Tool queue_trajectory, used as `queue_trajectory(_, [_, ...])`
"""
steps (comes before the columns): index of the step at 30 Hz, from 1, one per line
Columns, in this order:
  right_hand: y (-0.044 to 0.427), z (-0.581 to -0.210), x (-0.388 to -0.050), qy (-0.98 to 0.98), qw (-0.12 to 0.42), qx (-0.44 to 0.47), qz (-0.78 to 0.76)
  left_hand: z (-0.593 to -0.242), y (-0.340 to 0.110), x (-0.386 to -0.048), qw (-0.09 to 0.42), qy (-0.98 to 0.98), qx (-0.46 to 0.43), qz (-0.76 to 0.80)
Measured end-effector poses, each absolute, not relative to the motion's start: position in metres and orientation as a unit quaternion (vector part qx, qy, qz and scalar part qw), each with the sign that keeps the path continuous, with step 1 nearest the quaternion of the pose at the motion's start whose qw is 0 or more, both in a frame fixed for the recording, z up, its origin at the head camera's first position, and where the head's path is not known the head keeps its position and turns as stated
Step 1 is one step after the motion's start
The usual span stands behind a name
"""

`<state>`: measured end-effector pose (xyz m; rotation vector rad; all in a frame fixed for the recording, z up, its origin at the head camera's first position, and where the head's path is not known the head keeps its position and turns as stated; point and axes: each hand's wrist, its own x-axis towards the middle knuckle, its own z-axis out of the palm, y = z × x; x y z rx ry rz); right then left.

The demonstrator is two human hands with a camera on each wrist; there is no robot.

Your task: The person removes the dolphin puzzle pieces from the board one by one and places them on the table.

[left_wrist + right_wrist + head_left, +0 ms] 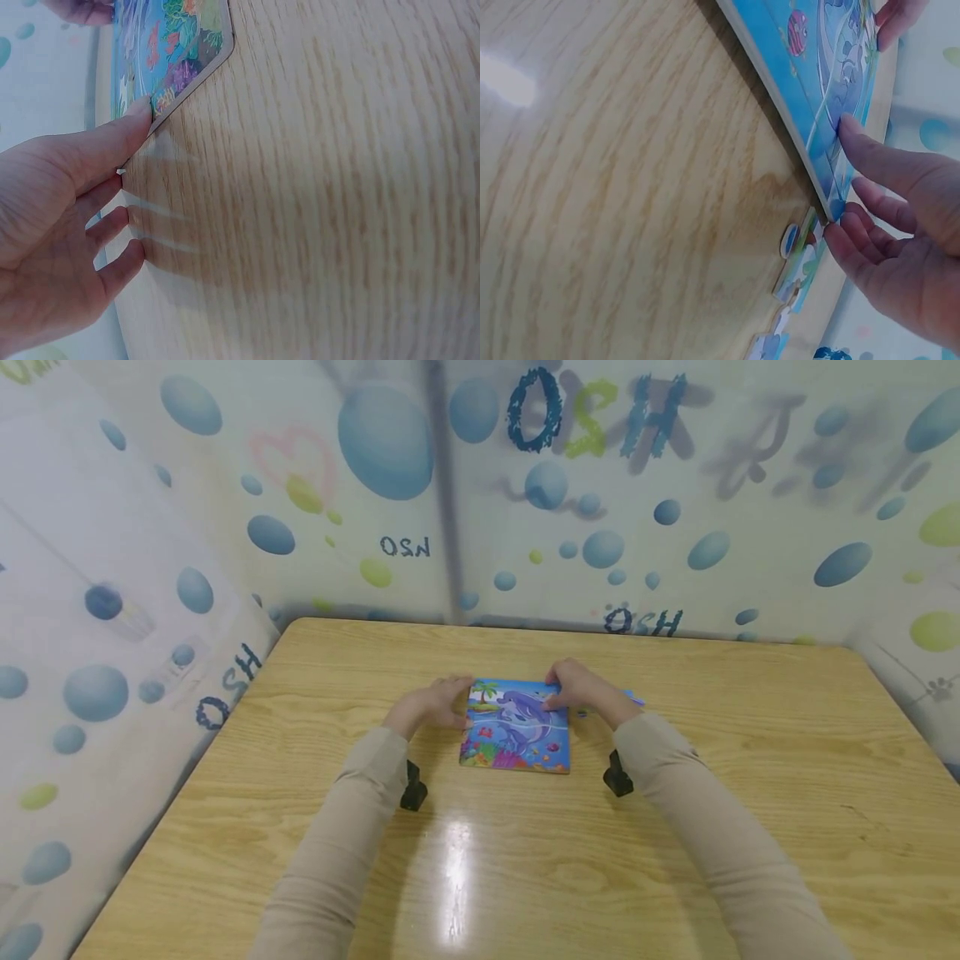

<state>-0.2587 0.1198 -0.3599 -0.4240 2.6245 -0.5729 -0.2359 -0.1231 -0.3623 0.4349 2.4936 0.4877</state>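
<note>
A square picture board [517, 727] with dolphins, a palm tree and coral lies on the wooden table. At its left edge is my left hand [431, 703]; in the left wrist view the thumb of this hand [60, 217] lies on the board [180, 45], fingers bent at its side. My right hand [585, 685] grips the upper right corner. The right wrist view shows that hand [915, 217] with its thumb on the picture and its fingers round the edge of the board [802, 90], which casts a shadow along its side.
Several loose picture pieces [799, 274] and a small round piece [788, 241] lie beside the board, partly behind my right forearm in the head view. The wooden table [525, 877] meets a wall [495, 527] with blue and green dots at its far edge.
</note>
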Motion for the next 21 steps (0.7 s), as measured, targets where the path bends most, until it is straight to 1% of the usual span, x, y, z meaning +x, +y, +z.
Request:
queue_trajectory(11, [0.1189,-0.3582,-0.2569,0.946,0.205,-0.157,-0.197,-0.3611,-0.1239,-0.2365,0.280,0.930,0.160,0.178])
queue_trajectory(21, [0.1184,-0.3562,-0.2587,0.942,0.220,-0.185,-0.176,-0.3610,-0.1238,-0.2358,0.278,0.930,0.164,0.176])
